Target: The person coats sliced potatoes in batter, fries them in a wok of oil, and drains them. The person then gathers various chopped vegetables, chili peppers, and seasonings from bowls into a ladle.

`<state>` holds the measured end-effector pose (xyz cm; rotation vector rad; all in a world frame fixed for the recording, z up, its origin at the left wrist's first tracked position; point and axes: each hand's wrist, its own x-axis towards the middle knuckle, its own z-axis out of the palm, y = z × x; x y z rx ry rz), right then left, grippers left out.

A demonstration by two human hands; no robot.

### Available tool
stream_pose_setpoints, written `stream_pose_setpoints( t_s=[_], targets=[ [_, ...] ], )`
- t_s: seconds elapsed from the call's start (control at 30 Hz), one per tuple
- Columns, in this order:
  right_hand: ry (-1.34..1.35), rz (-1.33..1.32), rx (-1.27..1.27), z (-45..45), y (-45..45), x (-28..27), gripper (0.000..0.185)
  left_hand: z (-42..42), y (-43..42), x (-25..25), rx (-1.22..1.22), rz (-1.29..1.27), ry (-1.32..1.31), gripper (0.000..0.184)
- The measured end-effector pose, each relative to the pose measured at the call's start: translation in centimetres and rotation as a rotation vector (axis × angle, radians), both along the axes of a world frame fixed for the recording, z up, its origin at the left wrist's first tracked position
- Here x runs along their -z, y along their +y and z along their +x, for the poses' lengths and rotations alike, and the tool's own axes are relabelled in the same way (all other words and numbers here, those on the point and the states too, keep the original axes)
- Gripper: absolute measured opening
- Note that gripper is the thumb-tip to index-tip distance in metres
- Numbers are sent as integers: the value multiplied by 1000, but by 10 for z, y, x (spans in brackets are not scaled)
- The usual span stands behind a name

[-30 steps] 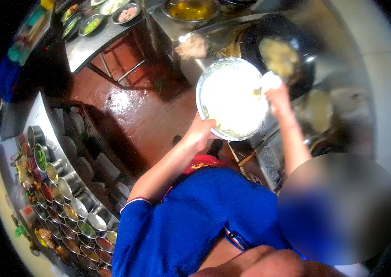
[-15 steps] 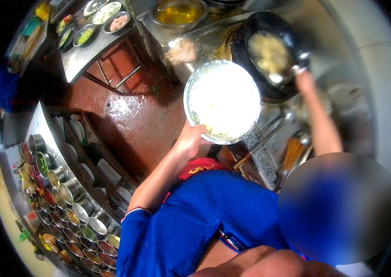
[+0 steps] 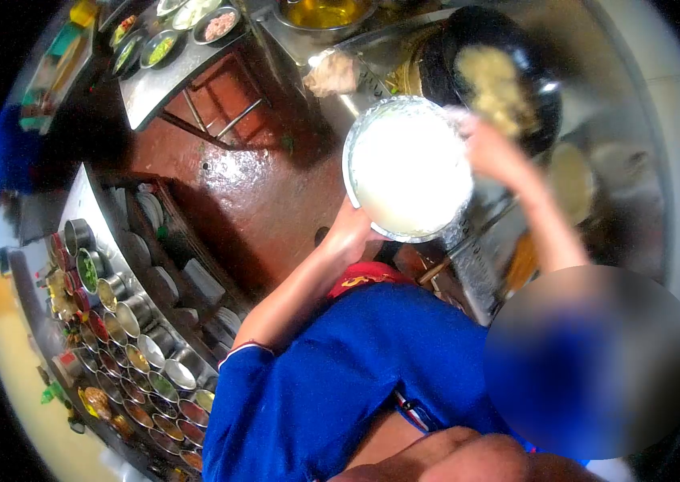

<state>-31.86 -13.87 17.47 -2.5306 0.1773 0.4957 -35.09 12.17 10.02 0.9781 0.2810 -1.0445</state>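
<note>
My left hand (image 3: 350,230) is closed on the lower left rim of a round metal basin (image 3: 348,167), tilted toward me. The basin's inside is overexposed white, so I cannot make out what lies in it. At its upper right rim is my right hand (image 3: 486,145); motion smears its fingers, and whether they touch the rim or hold anything cannot be seen. Just beyond that hand stands a black wok (image 3: 546,100) with pale yellowish pieces (image 3: 499,88) in it, partly covered by the hand and forearm.
A metal bowl of yellow oil (image 3: 324,14) and a crumpled cloth (image 3: 332,74) lie behind the basin. Dishes of cut ingredients stand on a steel table (image 3: 143,100) at upper left. Several metal seasoning cups (image 3: 121,320) line the left counter. A brush (image 3: 523,261) lies right.
My right hand has moved from over the wok leftward to the basin's rim. The basin has shifted slightly right in view. The pieces in the wok have spread into a longer patch.
</note>
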Motion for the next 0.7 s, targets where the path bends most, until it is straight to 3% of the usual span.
stream_pose_setpoints(
  t_s=[0.03,0.07,0.1,0.2,0.3,0.37,0.47,0.57,0.7],
  targets=[
    [-88,-307,-231,-15,1,51,68,0,-2,0,3,2,-4,67],
    [42,-248,-232,-18,25,51,82,-2,-4,0,-33,5,-14,65],
    [-107,-360,-420,-29,22,90,82,-7,-6,3,-69,8,-25,64],
    [-105,-135,-131,-52,61,88,79,-7,-6,15,-135,-66,18,61],
    [-144,7,-138,-56,69,115,62,-4,-3,24,-142,-43,8,58],
    [-266,13,-151,-49,72,96,51,4,-1,19,-113,-76,-12,57],
    [-118,142,17,-39,48,100,50,8,-1,22,-100,-91,6,61],
    [-129,153,212,-39,30,93,48,5,-5,20,-91,-56,5,59],
    [-99,32,215,-48,22,103,41,6,-13,14,-69,-78,-22,62]
  ],
)
